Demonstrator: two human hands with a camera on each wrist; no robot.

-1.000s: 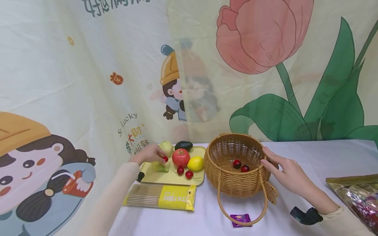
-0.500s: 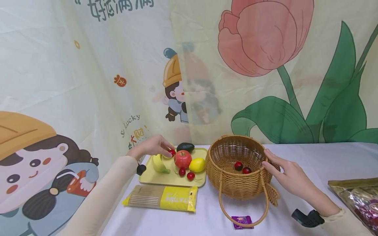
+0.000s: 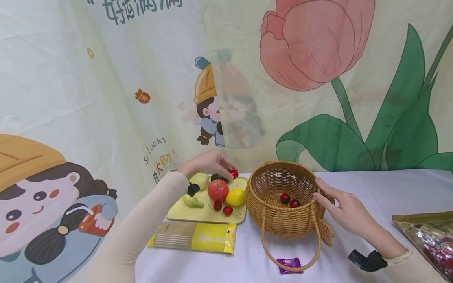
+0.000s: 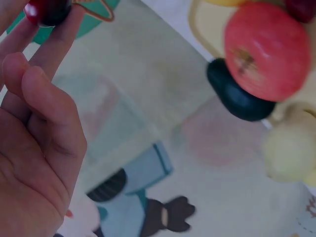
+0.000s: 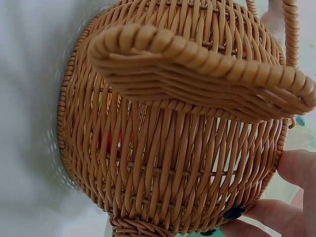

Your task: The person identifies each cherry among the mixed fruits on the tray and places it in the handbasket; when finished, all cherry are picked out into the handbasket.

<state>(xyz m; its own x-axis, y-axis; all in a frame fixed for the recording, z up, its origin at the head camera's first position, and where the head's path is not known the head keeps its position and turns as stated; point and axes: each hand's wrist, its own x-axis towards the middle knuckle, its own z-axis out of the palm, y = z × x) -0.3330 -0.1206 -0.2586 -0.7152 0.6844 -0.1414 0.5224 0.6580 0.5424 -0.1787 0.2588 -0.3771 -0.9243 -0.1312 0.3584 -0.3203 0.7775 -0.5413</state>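
Observation:
My left hand (image 3: 212, 163), raised over the back of the yellow tray (image 3: 180, 215), pinches a dark red cherry (image 4: 49, 11) between its fingertips. On the tray below are a red apple (image 3: 218, 191), a yellow lemon (image 3: 235, 197), a small banana (image 3: 192, 201), a pale round fruit or vegetable (image 3: 200, 180), a dark green avocado-like item (image 4: 239, 96) and two cherries (image 3: 228, 211). To the right stands a wicker basket (image 3: 283, 220) with two cherries (image 3: 284, 198) inside. Fairly straight fingers of my right hand (image 3: 348, 210) rest on its right rim.
A yellow-ended noodle packet (image 3: 194, 236) lies in front of the tray. The basket's handle (image 3: 263, 245) hangs forward over a small purple packet (image 3: 289, 265). A shiny bag (image 3: 429, 236) lies at the far right. Behind the table hangs a printed curtain (image 3: 240, 78).
The left hand has lifted the cherry from the tray's left side and carried it right and up, over the back. The banana and pale round item are uncovered. The right hand stays put.

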